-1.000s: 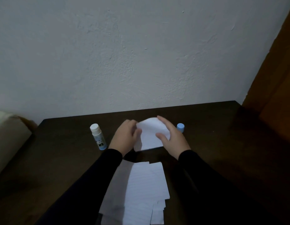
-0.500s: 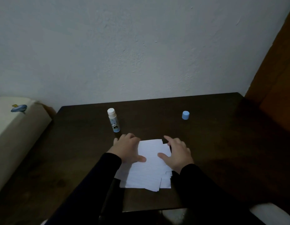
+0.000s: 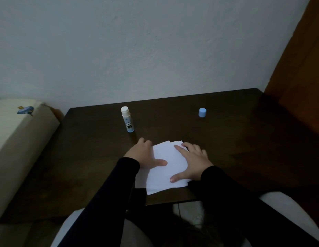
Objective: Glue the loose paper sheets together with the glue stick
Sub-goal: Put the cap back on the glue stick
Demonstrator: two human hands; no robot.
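We have both hands flat and open on the sheets (image 3: pixel 165 166), which lie on the worktop (image 3: pixel 226 148) near its front edge: the left hand (image 3: pixel 146 155) presses the left side of the sheets and the right hand (image 3: pixel 192 161) presses the right side, with straight fingers and nothing gripped. The glue stick (image 3: pixel 127 120) stands upright behind the sheets to the left, and its cap (image 3: pixel 202 112) stands apart from it, behind the sheets to the right. We think the sheets may bond crooked, because their far corners fan out unevenly, and the open glue may dry while it waits.
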